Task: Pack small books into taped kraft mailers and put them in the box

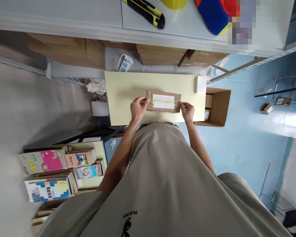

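Note:
A small brown cardboard box (164,110) lies on the pale yellow tabletop in front of me. On its upper face is a white label (163,97), crossed lengthwise by a thin wrinkled line that looks like clear tape. My left hand (138,108) is closed at the box's left end, thumb and fingers pinched on its edge where something shiny and see-through shows. At the opposite end my right hand (187,111) pinches the right edge in the same way. Whether the fingertips grip cardboard or only tape is hard to make out.
A white box (200,85) stands at the table's back right corner. Right of the table is an open carton (218,108) with smaller boxes inside. Above runs a grey shelf (64,14) bearing a utility knife (148,12) and a tape dispenser (210,16). Books (48,191) are stacked at lower left.

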Demonstrator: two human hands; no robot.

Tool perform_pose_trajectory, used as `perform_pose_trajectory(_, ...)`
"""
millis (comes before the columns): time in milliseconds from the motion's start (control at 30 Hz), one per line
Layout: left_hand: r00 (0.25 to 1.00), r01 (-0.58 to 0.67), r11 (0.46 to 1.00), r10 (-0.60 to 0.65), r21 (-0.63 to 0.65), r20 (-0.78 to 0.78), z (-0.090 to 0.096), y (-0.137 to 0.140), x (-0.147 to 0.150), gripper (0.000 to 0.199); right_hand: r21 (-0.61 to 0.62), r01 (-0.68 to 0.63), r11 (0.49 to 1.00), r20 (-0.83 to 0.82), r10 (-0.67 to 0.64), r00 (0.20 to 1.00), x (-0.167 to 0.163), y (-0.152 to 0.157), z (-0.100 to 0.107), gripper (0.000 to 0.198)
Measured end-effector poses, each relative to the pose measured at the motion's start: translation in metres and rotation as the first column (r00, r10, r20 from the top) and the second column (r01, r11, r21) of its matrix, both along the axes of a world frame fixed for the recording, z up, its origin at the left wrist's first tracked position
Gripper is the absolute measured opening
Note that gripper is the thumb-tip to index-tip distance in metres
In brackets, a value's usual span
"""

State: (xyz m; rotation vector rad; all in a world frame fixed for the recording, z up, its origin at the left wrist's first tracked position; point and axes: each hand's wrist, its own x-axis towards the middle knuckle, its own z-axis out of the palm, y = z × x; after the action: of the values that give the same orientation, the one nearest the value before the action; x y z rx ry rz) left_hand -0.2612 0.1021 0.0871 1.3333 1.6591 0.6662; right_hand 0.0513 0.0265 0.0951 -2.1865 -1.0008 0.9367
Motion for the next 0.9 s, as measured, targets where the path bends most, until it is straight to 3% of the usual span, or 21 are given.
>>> perform_pose_trajectory(100, 1.000, 0.008, 0.991, -0.009, -0.134, -0.009, -0.009, -0.008, -0.002, 0.019, -0.114, -0.026, 0.993, 0.025, 0.029, 0.999, -0.004, -0.006, -0.006, 0.046)
perform_pose_trajectory(167, 1.000, -0.015, 0.982, 0.018, -0.187, 0.017, -0.015, -0.015, -0.004, 0.024, -0.122, 0.004, 0.993, 0.035, 0.000, 0.999, -0.007, -0.013, -0.012, 0.039)
perform_pose_trajectory(367, 0.988, -0.001, 0.958, 0.045, -0.287, 0.147, -0.020, -0.030, -0.011, 0.036, -0.076, 0.098, 0.992, -0.107, -0.106, 0.989, -0.023, -0.036, -0.019, 0.056)
perform_pose_trajectory(467, 0.983, 0.086, 0.951, -0.032, -0.296, 0.183, -0.017, -0.030, -0.012, 0.027, -0.038, 0.071, 0.997, -0.218, -0.077, 0.973, -0.034, -0.045, -0.018, 0.063)
perform_pose_trajectory(600, 0.985, 0.140, 0.956, -0.106, -0.260, 0.138, -0.009, -0.022, -0.010, 0.020, 0.019, 0.096, 0.995, -0.236, -0.089, 0.968, -0.042, -0.059, -0.009, 0.063)
perform_pose_trajectory(767, 0.950, 0.284, 0.942, -0.251, -0.181, 0.186, 0.003, -0.004, 0.006, 0.025, 0.080, 0.214, 0.974, -0.251, -0.188, 0.950, -0.045, -0.088, 0.013, 0.064)
perform_pose_trajectory(900, 0.904, 0.417, 0.888, -0.383, -0.193, 0.188, 0.008, 0.003, 0.028, 0.026, 0.085, 0.316, 0.945, -0.281, -0.281, 0.918, -0.048, -0.120, 0.023, 0.068)
